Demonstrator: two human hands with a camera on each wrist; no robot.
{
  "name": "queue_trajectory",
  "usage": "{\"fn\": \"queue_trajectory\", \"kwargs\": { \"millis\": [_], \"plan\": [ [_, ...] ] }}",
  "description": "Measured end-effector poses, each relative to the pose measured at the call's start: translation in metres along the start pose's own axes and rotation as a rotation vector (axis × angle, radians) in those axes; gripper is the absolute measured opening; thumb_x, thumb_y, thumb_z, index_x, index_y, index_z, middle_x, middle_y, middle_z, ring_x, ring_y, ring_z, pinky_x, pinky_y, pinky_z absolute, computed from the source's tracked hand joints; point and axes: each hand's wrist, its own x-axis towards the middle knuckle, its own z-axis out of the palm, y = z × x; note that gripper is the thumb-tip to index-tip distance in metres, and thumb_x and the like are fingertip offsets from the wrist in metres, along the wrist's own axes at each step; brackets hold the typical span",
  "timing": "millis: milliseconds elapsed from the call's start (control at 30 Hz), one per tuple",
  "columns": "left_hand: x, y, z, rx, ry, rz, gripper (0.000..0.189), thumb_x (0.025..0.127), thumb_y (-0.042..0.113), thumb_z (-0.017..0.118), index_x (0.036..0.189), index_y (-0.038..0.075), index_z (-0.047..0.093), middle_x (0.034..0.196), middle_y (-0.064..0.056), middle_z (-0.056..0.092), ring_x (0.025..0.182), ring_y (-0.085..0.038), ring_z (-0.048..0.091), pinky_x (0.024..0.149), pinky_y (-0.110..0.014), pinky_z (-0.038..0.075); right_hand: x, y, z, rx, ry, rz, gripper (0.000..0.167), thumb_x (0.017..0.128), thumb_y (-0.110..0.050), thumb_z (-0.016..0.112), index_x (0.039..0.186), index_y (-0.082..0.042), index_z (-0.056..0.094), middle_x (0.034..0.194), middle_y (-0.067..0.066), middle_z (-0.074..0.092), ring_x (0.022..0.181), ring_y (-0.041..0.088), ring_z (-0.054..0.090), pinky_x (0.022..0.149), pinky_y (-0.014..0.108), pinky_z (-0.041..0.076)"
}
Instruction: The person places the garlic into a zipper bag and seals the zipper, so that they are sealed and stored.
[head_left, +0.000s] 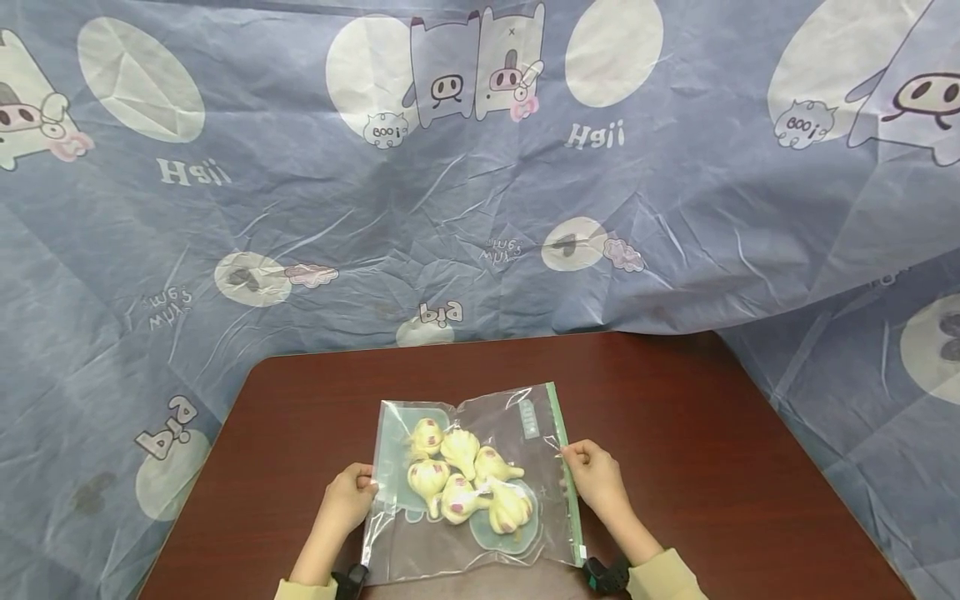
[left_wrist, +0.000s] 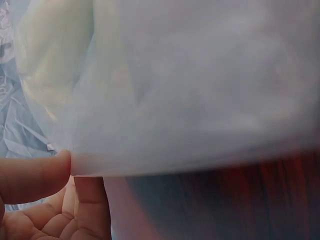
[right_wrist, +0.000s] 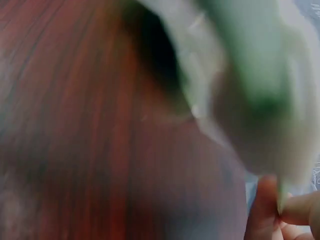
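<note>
A clear zip bag (head_left: 442, 562) with a green strip (head_left: 567, 479) down its right side is held up over the table between both hands. Inside it lie several pale garlic bulbs (head_left: 459, 500), gathered toward the bag's left and middle. My left hand (head_left: 348, 497) pinches the bag's left edge; in the left wrist view the thumb (left_wrist: 37, 175) presses on the film with fingers behind it. My right hand (head_left: 595, 475) pinches the green-striped edge between thumb and finger, as the right wrist view shows close up.
The dark red-brown table (head_left: 697, 467) spreads around the bag. Behind and at both sides hangs a blue cloth (head_left: 465, 192) with cartoon prints. Dark bands (head_left: 606, 575) sit at the wrists, by yellow sleeves (head_left: 667, 577).
</note>
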Motion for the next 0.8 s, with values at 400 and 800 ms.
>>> {"fn": "queue_trajectory", "kwargs": {
  "millis": [400,800],
  "plan": [
    [0.002,0.005,0.005,-0.064,-0.013,0.015,0.027,0.086,0.002,0.066,0.111,-0.009,0.063,0.093,-0.020,0.070,0.089,-0.032,0.069,0.074,-0.043,0.056,0.010,0.016,-0.006,-0.138,0.070,-0.077,0.017,0.096,-0.019,0.064,0.095,-0.002,0.068,0.076,0.004,0.064,0.063,0.012,0.051,0.057,0.025,0.042],
    [0.002,0.005,0.016,-0.132,-0.028,0.012,0.025,0.089,0.003,0.065,0.112,-0.007,0.063,0.091,-0.015,0.069,0.087,-0.029,0.070,0.069,-0.038,0.056,0.015,0.025,-0.010,-0.162,0.105,-0.084,0.019,0.095,-0.021,0.066,0.097,-0.003,0.069,0.075,0.003,0.063,0.062,0.011,0.049,0.056,0.025,0.041]
  ]
}}
